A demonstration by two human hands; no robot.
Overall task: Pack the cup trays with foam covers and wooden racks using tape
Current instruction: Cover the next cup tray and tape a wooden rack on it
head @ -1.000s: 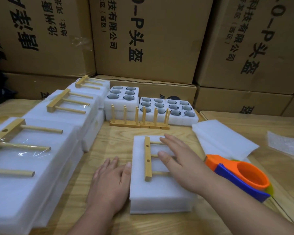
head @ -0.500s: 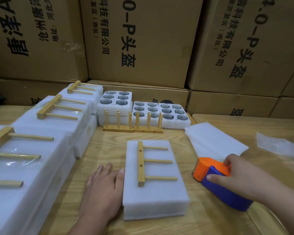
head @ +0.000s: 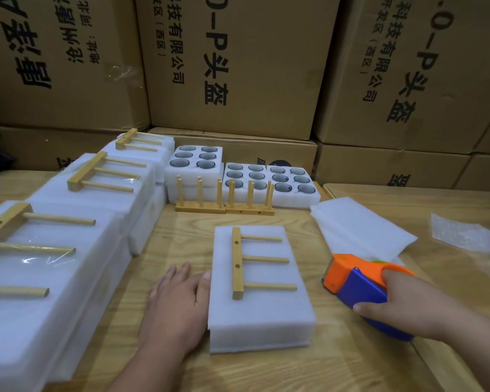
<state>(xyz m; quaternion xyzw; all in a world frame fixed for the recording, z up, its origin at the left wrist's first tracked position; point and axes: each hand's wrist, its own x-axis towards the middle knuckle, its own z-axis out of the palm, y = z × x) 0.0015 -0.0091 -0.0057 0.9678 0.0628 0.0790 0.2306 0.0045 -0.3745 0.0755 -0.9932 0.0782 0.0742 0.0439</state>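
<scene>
Several taped packs [head: 77, 216] done; wooden rack [head: 239, 263] untaped on foam cover [head: 260, 306], right hand [head: 413, 309] grasping tape dispenser [head: 357, 284], left hand [head: 178, 301] flat, released.

Even, soft overhead light; faint shadows beneath fingers [head: 181, 274]. Glare on film left of them. Wide-angle bowing at edges; boxes [head: 238, 60] beyond slightly soft.

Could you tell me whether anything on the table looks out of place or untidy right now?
Little stands out. A crumpled piece of clear plastic wrap lies loose at the table's right edge, apart from the packing. The wooden rack lies flat and untaped on the foam-covered tray.
</scene>
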